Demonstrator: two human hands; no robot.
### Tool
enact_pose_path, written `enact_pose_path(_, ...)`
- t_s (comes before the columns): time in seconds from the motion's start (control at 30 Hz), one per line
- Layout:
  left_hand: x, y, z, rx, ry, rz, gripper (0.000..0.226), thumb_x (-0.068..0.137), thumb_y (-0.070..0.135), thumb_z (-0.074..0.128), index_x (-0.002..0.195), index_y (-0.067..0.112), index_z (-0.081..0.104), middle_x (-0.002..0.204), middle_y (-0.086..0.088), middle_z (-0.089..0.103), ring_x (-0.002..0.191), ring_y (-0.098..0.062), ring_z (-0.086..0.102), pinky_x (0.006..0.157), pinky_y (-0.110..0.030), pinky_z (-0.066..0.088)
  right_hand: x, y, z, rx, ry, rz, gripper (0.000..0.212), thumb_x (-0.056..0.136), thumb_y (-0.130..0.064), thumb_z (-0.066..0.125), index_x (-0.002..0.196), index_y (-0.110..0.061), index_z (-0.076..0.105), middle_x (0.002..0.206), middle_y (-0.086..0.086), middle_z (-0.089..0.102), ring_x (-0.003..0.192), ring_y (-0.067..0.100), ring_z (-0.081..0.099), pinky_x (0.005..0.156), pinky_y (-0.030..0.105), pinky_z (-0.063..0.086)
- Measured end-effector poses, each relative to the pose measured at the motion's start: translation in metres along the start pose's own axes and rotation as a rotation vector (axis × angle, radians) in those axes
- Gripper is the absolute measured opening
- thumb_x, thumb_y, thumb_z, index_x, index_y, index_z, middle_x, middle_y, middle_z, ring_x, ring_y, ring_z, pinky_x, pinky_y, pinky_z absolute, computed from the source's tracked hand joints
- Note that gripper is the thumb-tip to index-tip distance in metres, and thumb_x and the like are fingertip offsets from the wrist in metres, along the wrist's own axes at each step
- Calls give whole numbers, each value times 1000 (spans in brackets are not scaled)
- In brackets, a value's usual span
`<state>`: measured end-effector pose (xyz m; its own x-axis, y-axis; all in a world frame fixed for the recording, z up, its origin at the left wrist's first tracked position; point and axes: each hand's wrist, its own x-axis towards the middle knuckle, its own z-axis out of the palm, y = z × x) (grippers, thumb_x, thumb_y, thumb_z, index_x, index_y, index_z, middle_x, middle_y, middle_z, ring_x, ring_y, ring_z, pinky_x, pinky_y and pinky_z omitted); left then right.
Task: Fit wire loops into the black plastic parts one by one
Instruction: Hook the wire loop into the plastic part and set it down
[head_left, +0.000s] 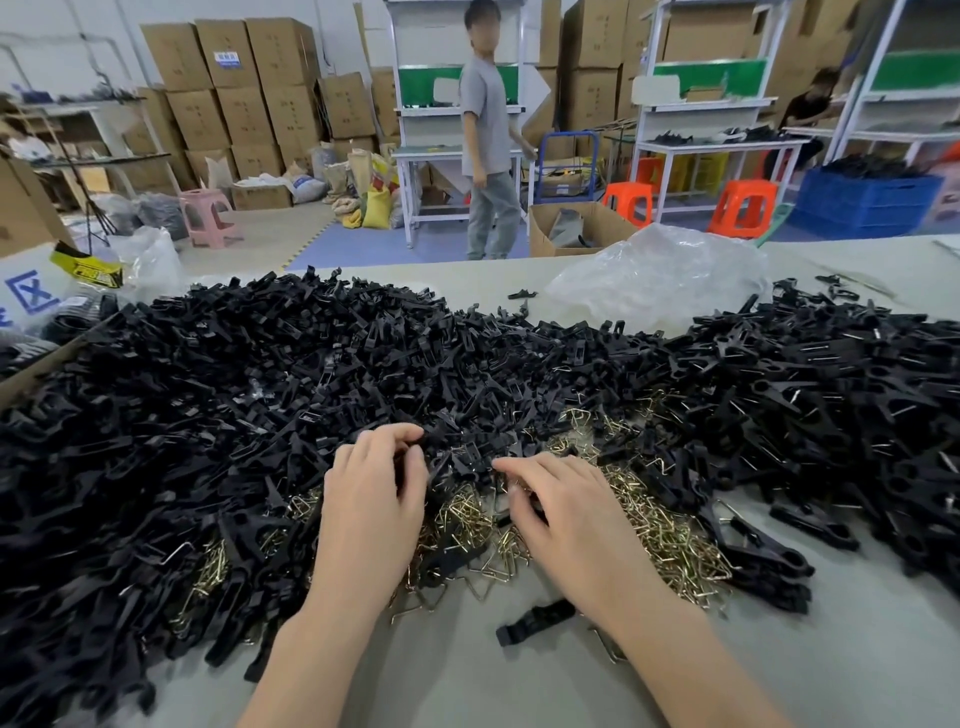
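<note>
At table (857, 649) centre, the left hand (371, 499) pinches a part (402, 458) in curled fingers. The right hand (561, 514) curls its fingers over the loops (670, 545), hold unclear. Tangled loops may lift as a clump, or one could spring off.

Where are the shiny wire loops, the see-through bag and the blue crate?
wire loops (670, 540): head view, middle of the gold heap beside the right hand.
see-through bag (660, 275): head view, its crumpled middle.
blue crate (867, 200): head view, its front wall.
</note>
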<state>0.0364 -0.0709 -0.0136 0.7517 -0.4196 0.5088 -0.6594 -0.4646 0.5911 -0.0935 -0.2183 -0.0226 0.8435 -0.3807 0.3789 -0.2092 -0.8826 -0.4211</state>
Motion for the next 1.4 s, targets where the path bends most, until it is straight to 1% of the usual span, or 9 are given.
enact_pose_path(0.3, 12, -22, -14, -179, 264, -266, 15, 105, 22, 41, 115, 21, 52, 110, -5, 58, 104, -26, 54, 85, -39, 45, 10, 0, -1, -29, 64, 31, 37, 105, -34, 42, 140, -31, 55, 129, -16, 58, 123, 7, 48, 111, 25, 29)
enact_pose_path(0.4, 13, -21, -19, -196, 304, -316, 9, 105, 26, 38, 109, 30, 44, 96, 5, 55, 104, -31, 53, 87, -51, 48, 29, -8, 4, -91, 50, 72, 37, 105, -40, 42, 136, -29, 59, 133, -10, 59, 127, 12, 47, 114, 31, 28)
enact_pose_path(0.57, 7, -14, -22, -225, 387, -251, 12, 105, 30, 37, 111, 37, 44, 99, 15, 60, 96, -17, 53, 83, -37, 43, 48, -20, 20, -222, -118, 153, 45, 104, -51, 39, 135, -26, 58, 141, -1, 53, 131, 22, 44, 118, 42, 26)
enact_pose_path(0.67, 8, -9, -21, -346, 349, -256, 15, 107, 35, 37, 115, 43, 46, 102, 14, 64, 81, -8, 60, 68, -27, 44, 45, -22, 22, -190, -72, 148, 36, 104, -48, 43, 125, -28, 63, 132, -6, 57, 125, 18, 47, 116, 40, 28)
enact_pose_path(0.87, -7, 20, -6, -397, 140, -103, 26, 106, 36, 39, 127, 38, 55, 107, 19, 61, 98, 2, 60, 81, -16, 47, 27, -21, 3, -42, 56, 70, 28, 102, -43, 50, 124, -31, 62, 123, -16, 63, 120, 6, 52, 117, 32, 30)
enact_pose_path(0.97, -18, 38, -2, -311, 61, 87, 33, 105, 39, 39, 132, 31, 57, 110, 24, 56, 102, 2, 58, 86, -8, 42, 13, -16, -12, 166, 159, 64, 25, 98, -41, 54, 119, -30, 64, 111, -20, 65, 104, -4, 56, 99, 19, 43)
enact_pose_path(1.13, -33, 57, 10, -202, -4, 305, 34, 104, 33, 41, 133, 23, 57, 116, 16, 54, 104, -2, 56, 91, -18, 46, -8, -9, -21, 419, 139, 36, 15, 97, -26, 62, 112, -30, 61, 106, -15, 55, 98, 2, 61, 86, 18, 51)
enact_pose_path(1.27, -34, 57, 14, -186, -34, 326, 31, 104, 27, 45, 132, 24, 58, 119, 16, 56, 113, -2, 50, 100, -17, 39, -7, -6, -22, 579, 72, 37, 36, 93, -14, 71, 115, -42, 62, 106, -17, 64, 101, 3, 66, 87, 17, 52)
enact_pose_path(1.4, -32, 57, 13, -371, -100, 144, 28, 105, 28, 46, 130, 29, 59, 114, 22, 53, 107, 0, 58, 87, -9, 42, -4, -5, -20, 871, 61, 159, 56, 90, -17, 75, 131, -48, 55, 103, -20, 68, 90, 3, 70, 77, 17, 55)
